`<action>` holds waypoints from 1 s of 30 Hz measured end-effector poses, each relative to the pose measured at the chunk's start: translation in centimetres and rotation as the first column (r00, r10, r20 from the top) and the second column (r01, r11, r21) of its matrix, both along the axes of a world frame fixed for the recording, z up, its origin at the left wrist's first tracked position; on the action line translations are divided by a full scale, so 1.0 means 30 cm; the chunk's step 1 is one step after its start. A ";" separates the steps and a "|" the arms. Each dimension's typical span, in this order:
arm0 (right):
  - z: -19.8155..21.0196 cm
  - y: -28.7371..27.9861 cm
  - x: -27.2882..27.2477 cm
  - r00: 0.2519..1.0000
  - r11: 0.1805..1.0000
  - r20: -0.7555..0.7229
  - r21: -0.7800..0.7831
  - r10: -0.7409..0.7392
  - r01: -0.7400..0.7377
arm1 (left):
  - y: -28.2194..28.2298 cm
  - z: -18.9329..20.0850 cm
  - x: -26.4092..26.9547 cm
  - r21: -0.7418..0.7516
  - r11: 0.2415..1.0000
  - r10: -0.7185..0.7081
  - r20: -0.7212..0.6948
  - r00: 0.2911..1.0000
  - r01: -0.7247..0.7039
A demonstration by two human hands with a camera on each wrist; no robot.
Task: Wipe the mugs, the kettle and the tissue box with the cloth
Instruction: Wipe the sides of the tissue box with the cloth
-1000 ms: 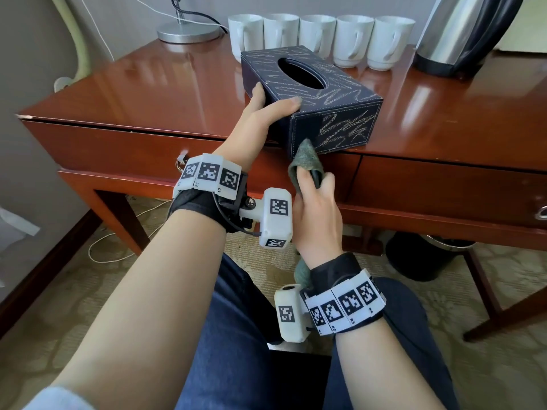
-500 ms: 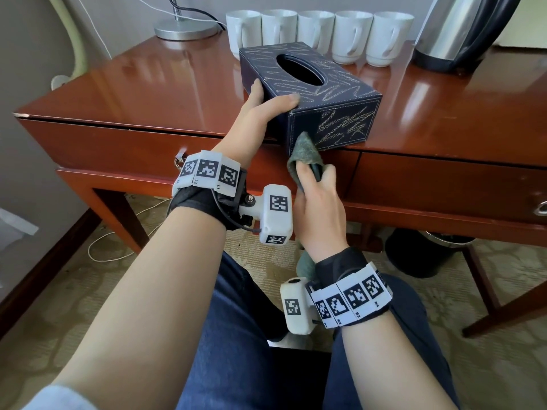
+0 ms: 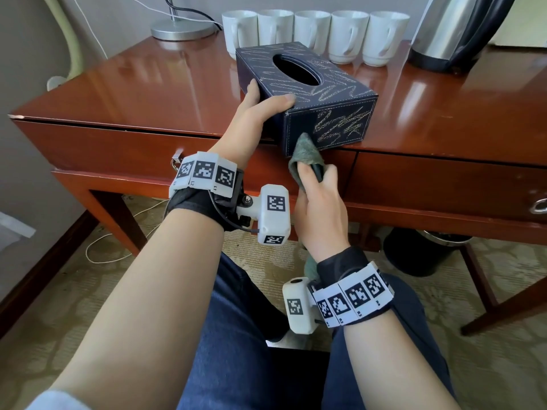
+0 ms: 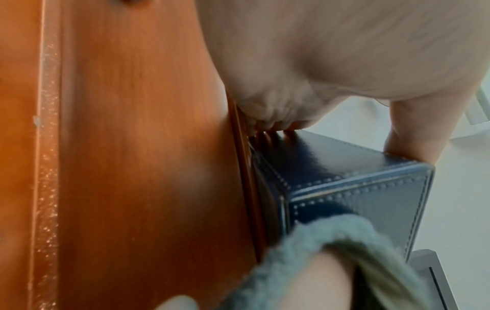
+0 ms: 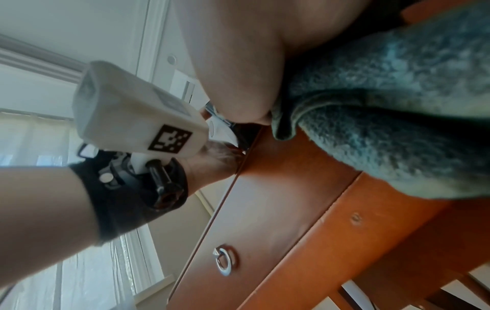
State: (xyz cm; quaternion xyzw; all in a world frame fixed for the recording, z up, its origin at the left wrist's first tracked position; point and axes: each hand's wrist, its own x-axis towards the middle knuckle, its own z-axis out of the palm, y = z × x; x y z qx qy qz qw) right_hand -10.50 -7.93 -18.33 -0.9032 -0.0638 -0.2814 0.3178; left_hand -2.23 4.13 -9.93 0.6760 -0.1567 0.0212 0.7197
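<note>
Glossy reddish wooden desk [image 3: 154, 93] with ring-pull drawers stands against grey wall [image 3: 26, 48] on patterned beige carpet [image 3: 59, 306]; daylight reflects.

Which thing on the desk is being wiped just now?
On the glossy reddish wooden desk, at its front edge, sits a dark navy leather tissue box. Unlike the white ceramic mugs behind, it is rectangular, with pale scribble patterns and an oval top opening.

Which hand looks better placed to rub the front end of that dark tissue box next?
The right hand: it already grips the cloth, whose tip touches the tissue box at its near end. The left hand is busy steadying the box.
</note>
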 end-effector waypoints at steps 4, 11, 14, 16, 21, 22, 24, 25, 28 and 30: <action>-0.038 -0.008 -0.018 1.000 0.999 -0.013 -0.031 0.010 -0.010 | 0.001 -0.002 0.005 0.002 1.000 0.010 0.003 1.000 -0.010; -0.016 -0.022 0.008 0.998 0.996 -0.017 0.065 -0.063 0.064 | 0.002 -0.006 0.006 -0.004 1.000 -0.007 0.002 1.000 0.007; -0.019 -0.020 -0.004 1.000 1.000 -0.005 0.019 -0.011 0.011 | 0.003 -0.003 0.008 -0.019 1.000 -0.018 0.005 1.000 0.018; -0.025 -0.028 -0.014 1.000 0.999 -0.005 -0.030 -0.021 0.021 | 0.001 -0.001 0.007 -0.026 0.999 -0.023 0.005 1.000 0.023; -0.016 -0.048 -0.006 0.992 0.992 -0.012 0.006 -0.126 0.126 | -0.001 -0.003 0.010 -0.038 0.999 -0.030 0.016 0.999 0.030; -0.012 -0.046 -0.002 0.992 0.992 -0.010 0.020 -0.123 0.123 | 0.000 -0.002 0.009 -0.039 0.999 -0.030 0.019 0.999 0.031; -0.008 -0.037 0.004 0.995 0.995 0.001 0.036 -0.096 0.096 | 0.001 -0.002 0.009 -0.039 0.999 -0.031 0.024 0.999 0.032; -0.009 -0.035 0.003 0.997 0.996 0.007 0.038 -0.077 0.077 | 0.000 -0.002 0.008 -0.034 0.999 -0.034 0.027 0.999 0.034; -0.023 -0.039 -0.010 0.999 0.999 0.010 -0.004 -0.039 0.039 | 0.001 0.000 0.008 -0.021 0.999 -0.034 0.029 0.999 0.034; -0.033 -0.049 -0.019 0.998 0.998 -0.013 -0.025 -0.056 0.056 | 0.003 0.002 0.007 -0.029 0.999 -0.036 0.024 0.999 0.037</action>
